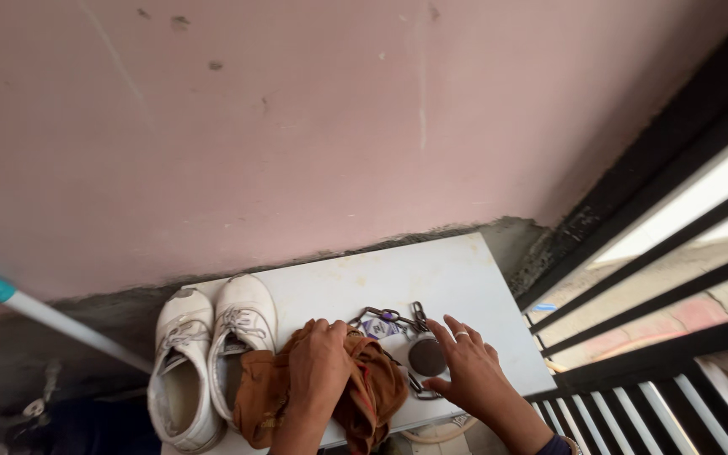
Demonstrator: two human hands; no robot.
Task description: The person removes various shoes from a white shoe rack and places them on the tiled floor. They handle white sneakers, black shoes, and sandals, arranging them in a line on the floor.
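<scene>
Cloth (364,396) and round tin (425,355) on white table (431,278).
Left hand (318,366) grips the cloth; right hand (469,371), fingers spread, touches the tin beside chain (389,318); white shoes (208,354) left.

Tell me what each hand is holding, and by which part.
The left hand grips the orange-brown cloth at its bunched top. The right hand touches the round dark tin at its right edge; a closed grip isn't visible.

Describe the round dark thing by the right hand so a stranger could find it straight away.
Start at the white tabletop against the pink wall. Right of the white shoes and the brown cloth under the left hand, the right hand touches a small disc. It alone is round and dark, lying beside a metal chain.
</scene>
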